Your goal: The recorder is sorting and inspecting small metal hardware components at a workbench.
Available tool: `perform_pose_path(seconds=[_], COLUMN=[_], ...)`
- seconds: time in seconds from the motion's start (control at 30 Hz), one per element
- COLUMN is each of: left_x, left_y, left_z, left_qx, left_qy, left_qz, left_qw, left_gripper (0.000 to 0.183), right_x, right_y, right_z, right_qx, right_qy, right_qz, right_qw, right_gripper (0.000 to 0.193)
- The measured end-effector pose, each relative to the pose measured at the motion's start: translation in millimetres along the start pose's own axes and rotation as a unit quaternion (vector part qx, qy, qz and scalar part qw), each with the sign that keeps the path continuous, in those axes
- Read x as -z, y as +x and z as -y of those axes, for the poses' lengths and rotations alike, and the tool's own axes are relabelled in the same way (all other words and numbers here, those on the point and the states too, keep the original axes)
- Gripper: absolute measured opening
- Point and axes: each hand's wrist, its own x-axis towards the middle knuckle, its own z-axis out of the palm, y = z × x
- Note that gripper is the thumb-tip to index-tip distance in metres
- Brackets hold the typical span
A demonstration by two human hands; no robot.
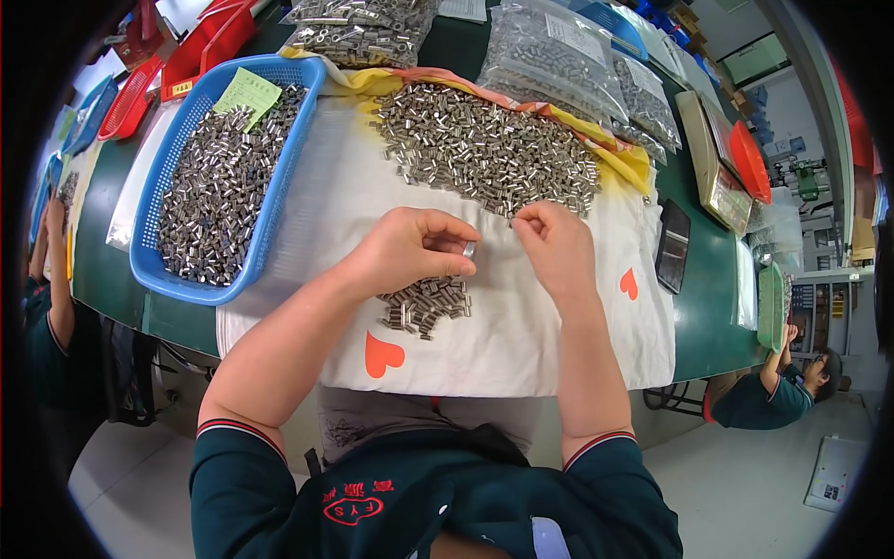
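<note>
My left hand point(419, 244) is closed, thumb and fingers pinching a small shiny metal cylinder point(469, 249). Beneath and beside that hand lies a small heap of similar metal cylinders point(426, 306) on a white cloth point(503, 326) with orange hearts. My right hand point(561, 247) pinches thumb and fingertips together at the near edge of a large pile of metal cylinders point(494, 149). Whatever those fingertips hold is too small to make out. The two hands are apart, with white cloth between them.
A blue plastic basket point(140, 228) full of cylinders, with a green paper slip point(248, 97), stands at left. Filled plastic bags point(549, 56) lie at the back. A dark phone point(672, 244) lies to the right on the green table point(712, 317). Co-workers sit on both sides.
</note>
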Motion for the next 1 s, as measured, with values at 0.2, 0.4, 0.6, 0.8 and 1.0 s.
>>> perform_pose_path(seconds=[0.2, 0.4, 0.6, 0.8, 1.0], left_x=[-0.7, 0.9, 4.2, 3.1, -0.9], left_y=[0.8, 2.6, 3.5, 3.3, 2.3], left_z=[2.2, 4.7, 7.3, 8.9, 5.4], left_qx=[-0.014, -0.014, -0.026, -0.027, -0.016], left_qy=[0.007, -0.044, -0.082, -0.079, -0.018], left_qz=[-0.002, -0.015, -0.004, -0.017, -0.048], left_qw=[1.0, 0.999, 0.996, 0.996, 0.999], left_gripper=[0.029, 0.03, 0.031, 0.032, 0.032], right_x=[-17.6, -7.9, -8.2, -11.5, -20.6], right_y=[-1.5, -10.0, -18.1, -21.1, -23.7], right_z=[-1.3, 11.1, 24.6, 25.5, 23.3], right_qx=[0.117, 0.123, 0.085, 0.14, 0.248], right_qy=[-0.167, -0.05, 0.181, 0.144, -0.025], right_qz=[-0.044, -0.023, 0.095, 0.066, -0.012], right_qw=[0.978, 0.991, 0.975, 0.977, 0.968], right_gripper=[0.008, 0.005, 0.006, 0.008, 0.009])
